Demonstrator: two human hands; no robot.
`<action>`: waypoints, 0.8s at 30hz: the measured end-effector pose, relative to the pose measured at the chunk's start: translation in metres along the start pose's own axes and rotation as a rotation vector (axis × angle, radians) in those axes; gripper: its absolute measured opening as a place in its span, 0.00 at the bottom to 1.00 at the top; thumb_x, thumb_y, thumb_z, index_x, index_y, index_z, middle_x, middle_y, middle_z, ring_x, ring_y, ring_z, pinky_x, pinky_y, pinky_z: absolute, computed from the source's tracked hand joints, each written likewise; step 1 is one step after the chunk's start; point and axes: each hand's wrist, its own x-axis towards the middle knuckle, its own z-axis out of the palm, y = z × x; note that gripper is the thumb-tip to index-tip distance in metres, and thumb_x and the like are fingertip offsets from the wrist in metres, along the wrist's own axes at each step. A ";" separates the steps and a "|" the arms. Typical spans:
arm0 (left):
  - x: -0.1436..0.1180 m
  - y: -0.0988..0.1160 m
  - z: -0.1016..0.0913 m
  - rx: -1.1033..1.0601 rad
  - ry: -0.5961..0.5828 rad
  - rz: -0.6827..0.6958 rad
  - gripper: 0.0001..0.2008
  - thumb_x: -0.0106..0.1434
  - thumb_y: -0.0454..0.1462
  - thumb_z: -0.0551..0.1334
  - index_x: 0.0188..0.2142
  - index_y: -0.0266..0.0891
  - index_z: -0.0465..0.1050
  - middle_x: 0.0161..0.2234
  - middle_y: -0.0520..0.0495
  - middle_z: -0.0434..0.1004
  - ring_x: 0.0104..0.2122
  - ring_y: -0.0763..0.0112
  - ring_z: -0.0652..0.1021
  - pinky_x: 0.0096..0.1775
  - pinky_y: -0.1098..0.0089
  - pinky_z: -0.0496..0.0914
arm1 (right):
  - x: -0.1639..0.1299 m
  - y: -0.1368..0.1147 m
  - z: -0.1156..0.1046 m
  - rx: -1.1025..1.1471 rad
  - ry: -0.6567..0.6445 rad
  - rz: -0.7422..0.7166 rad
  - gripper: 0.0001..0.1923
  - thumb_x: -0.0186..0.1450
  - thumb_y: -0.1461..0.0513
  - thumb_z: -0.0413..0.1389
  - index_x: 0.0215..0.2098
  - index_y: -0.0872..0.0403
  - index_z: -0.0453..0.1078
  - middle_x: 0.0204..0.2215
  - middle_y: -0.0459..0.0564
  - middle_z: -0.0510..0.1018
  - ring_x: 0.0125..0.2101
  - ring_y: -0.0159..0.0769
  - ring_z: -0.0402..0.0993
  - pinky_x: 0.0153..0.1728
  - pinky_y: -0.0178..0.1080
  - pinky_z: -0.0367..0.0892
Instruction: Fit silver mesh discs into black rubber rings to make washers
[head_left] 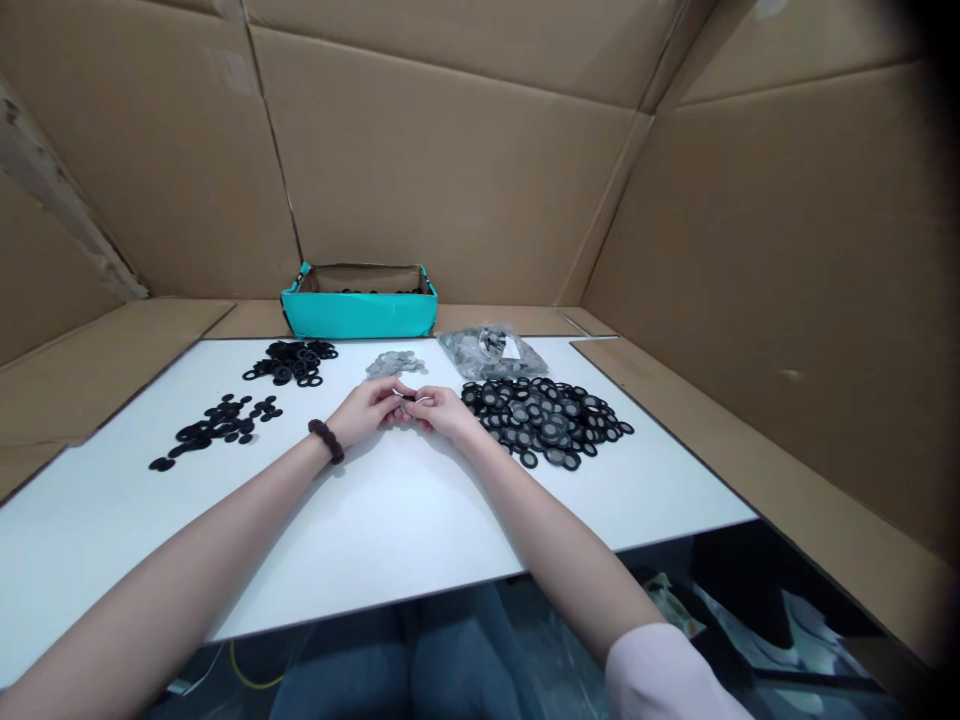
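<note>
In front of the teal box [360,315], the left hand [373,408] and right hand [442,410] are pinching a small dark piece [409,397]. Right of the box, grey-centred rings [553,428] are lying seemingly assembled; loose black rings [301,365], black discs [196,432] and grey discs [394,363] are remaining before it. The box is holding black pieces [373,292]; a plastic bag [466,350], greyish ones.

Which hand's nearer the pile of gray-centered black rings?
Right. The right hand is just left of the gray-centered ring pile; the left hand is farther left.
</note>
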 end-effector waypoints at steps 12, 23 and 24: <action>0.002 -0.004 -0.005 -0.100 -0.017 -0.052 0.13 0.55 0.42 0.60 0.36 0.35 0.66 0.23 0.50 0.73 0.22 0.74 0.73 0.27 0.70 0.66 | 0.000 0.003 0.002 -0.099 0.021 -0.078 0.06 0.57 0.66 0.57 0.23 0.57 0.65 0.14 0.41 0.69 0.12 0.22 0.58 0.14 0.28 0.53; 0.001 0.003 0.002 0.282 0.135 -0.080 0.09 0.58 0.42 0.54 0.26 0.39 0.62 0.18 0.52 0.69 0.21 0.72 0.70 0.27 0.71 0.62 | -0.002 -0.001 0.005 -0.255 0.028 -0.108 0.07 0.58 0.68 0.52 0.23 0.56 0.62 0.13 0.40 0.67 0.14 0.24 0.62 0.19 0.29 0.58; 0.001 0.001 0.001 0.274 0.133 -0.093 0.10 0.59 0.42 0.53 0.26 0.39 0.61 0.18 0.52 0.69 0.20 0.73 0.69 0.26 0.71 0.61 | -0.002 -0.002 0.005 -0.256 0.042 -0.113 0.07 0.59 0.68 0.52 0.23 0.56 0.62 0.13 0.40 0.67 0.14 0.24 0.62 0.18 0.29 0.58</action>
